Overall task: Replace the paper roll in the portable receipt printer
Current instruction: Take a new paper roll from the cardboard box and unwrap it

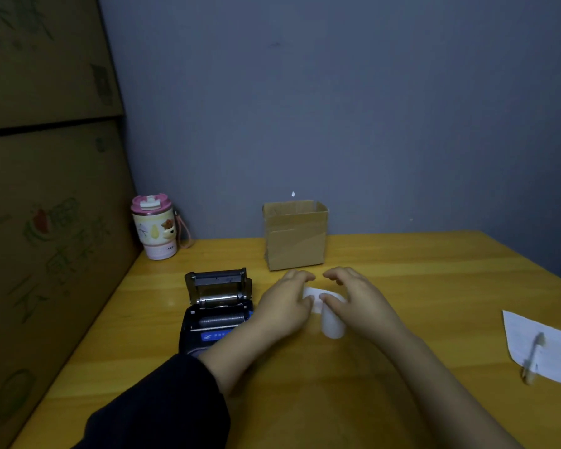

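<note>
A black portable receipt printer (212,322) sits on the wooden table (418,280) with its lid raised and its paper bay exposed. Just right of it, a white paper roll (332,324) is held above the table between both hands. My right hand (360,298) grips the roll from the right. My left hand (284,303) pinches the loose paper end (314,294) that sticks out to the left of the roll. Fingers hide much of the roll's top.
A small open cardboard box (295,234) stands behind the hands near the wall. A pink-lidded cup (154,226) is at the back left. Large cartons (46,189) line the left side. A sheet of paper (544,348) with a pen (533,358) lies at the right.
</note>
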